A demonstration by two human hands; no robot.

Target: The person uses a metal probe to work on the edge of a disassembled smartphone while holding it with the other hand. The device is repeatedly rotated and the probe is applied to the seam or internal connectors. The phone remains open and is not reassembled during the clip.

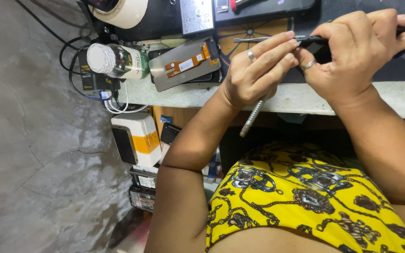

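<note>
A capped bottle [116, 60] is standing far left on the worktop [198, 96], beside a grey screen panel [186, 63]. The left hand [251, 72] is pinching a ribbed metal tool [254, 115]; the right hand [352, 51] is gripping a thin dark phone [312, 39] by its edge. A slip could gouge the phone.

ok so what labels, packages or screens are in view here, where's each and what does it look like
Bottle: on its side at the bench's left end, white cap, green and white label.
Phone display panel: face down beside the bottle, grey back, orange flex cable, small white sticker.
Labelled black slab: top centre, white print.
White box: under the bench, orange band.
</note>
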